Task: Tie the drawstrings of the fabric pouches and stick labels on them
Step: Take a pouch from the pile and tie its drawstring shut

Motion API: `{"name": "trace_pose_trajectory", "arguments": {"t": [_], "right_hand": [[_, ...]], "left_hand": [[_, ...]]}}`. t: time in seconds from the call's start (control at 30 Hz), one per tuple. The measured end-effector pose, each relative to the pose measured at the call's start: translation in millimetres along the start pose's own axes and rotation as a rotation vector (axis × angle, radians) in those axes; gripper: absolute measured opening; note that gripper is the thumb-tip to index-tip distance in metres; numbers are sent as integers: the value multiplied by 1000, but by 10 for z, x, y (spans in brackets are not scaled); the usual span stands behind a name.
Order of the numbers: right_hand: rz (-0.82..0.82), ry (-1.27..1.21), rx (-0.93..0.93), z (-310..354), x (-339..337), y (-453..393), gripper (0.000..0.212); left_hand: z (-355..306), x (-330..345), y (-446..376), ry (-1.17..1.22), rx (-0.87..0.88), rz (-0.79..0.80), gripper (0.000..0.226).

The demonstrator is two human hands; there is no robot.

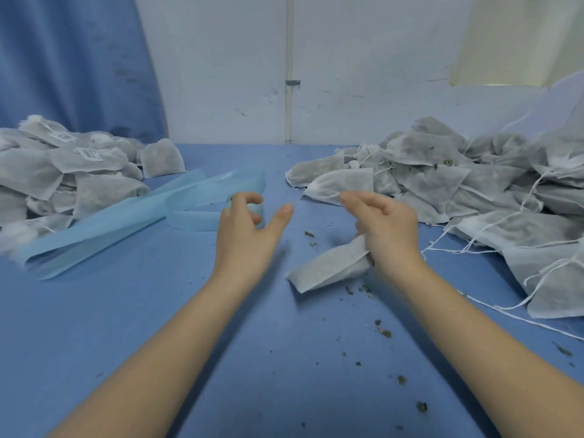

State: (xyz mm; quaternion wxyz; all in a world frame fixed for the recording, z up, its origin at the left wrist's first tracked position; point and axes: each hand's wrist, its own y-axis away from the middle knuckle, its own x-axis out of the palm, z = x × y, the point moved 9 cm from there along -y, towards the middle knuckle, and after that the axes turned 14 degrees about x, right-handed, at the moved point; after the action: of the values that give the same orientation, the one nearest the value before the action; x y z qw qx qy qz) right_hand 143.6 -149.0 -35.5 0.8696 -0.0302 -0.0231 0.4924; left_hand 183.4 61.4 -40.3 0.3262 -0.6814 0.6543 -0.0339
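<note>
Both forearms reach forward over the middle of the blue surface (132, 327). The right hand (387, 229) is turned palm inward, its lower fingers curled round the neck of a white fabric pouch (328, 268) that lies slanting on the surface below it, while its forefinger points loosely left. The left hand (249, 226) hovers with thumb spread and fingers bent at a pale blue label backing strip (126, 216), which trails toward the left edge; whether it holds anything cannot be told.
</note>
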Motion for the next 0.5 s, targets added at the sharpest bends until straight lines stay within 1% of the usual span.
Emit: {"name": "trace_pose_trajectory", "arguments": {"t": [0.07,0.1,0.13,0.17,0.2,0.3,0.33,0.37,0.43,0.47,0.5], "right_hand": [[-48,-200,79,-49,-106,-34,9],[-66,-267,100,-65,-127,-34,7],[-81,-311,106,-69,-133,-24,8],[-91,-338,102,-67,-125,-6,10],[-98,-359,95,-61,-113,15,12],[-110,-424,88,-60,-98,57,13],[-115,-435,85,-59,-104,63,12],[-122,-434,76,-61,-113,65,13],[-121,-394,44,-50,-112,71,14],[-105,-354,27,-40,-90,78,16],[-80,-303,12,-27,-57,85,17]], "left_hand": [[160,150,93,113,-240,139,57],[188,258,161,174,-326,236,65],[182,372,218,247,-373,321,67],[147,471,260,337,-390,372,61],[102,548,289,442,-400,389,51],[9,673,346,760,-464,358,10],[-18,698,362,860,-490,342,5],[-35,714,370,952,-516,316,9],[-48,722,379,1060,-556,267,29],[-63,723,386,1075,-559,269,34],[-80,722,391,1082,-562,280,33]]}}
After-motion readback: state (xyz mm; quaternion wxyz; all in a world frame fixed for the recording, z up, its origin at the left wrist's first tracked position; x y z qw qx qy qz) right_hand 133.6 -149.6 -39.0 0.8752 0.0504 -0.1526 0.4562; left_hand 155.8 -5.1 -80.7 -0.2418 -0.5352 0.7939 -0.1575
